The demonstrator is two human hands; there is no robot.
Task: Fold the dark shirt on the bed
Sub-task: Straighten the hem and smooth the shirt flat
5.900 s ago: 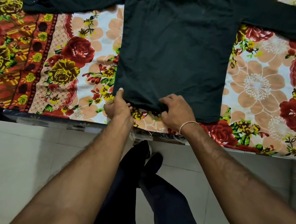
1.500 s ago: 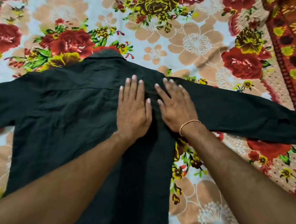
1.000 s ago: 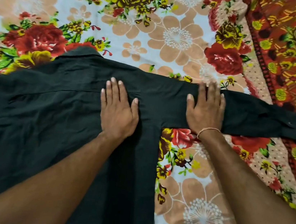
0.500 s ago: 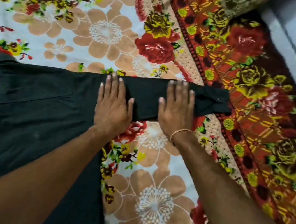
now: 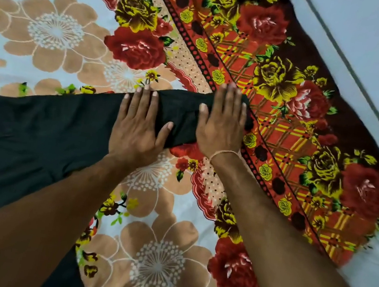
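- Across the bed sheet (image 5: 159,255), I see the dark shirt (image 5: 31,127) lying flat, its sleeve (image 5: 182,116) reaching right onto the red border.
- I judge my left hand (image 5: 137,127) and right hand (image 5: 222,123) lie palm-down there to smooth the sleeve before folding; fingers (image 5: 228,100) straight, slightly spread, pinching nothing.
- Sleeve's long axis runs left to right, rising slightly; its cuff end, under my right hand, points toward the bed's right edge.

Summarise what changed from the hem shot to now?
Both hands let go of the hem, went up to the shoulders, then slid out along the right sleeve: the left hand and right hand now press flat near the cuff. The dark cotton shirt stays spread, unfolded, on the floral bedsheet.
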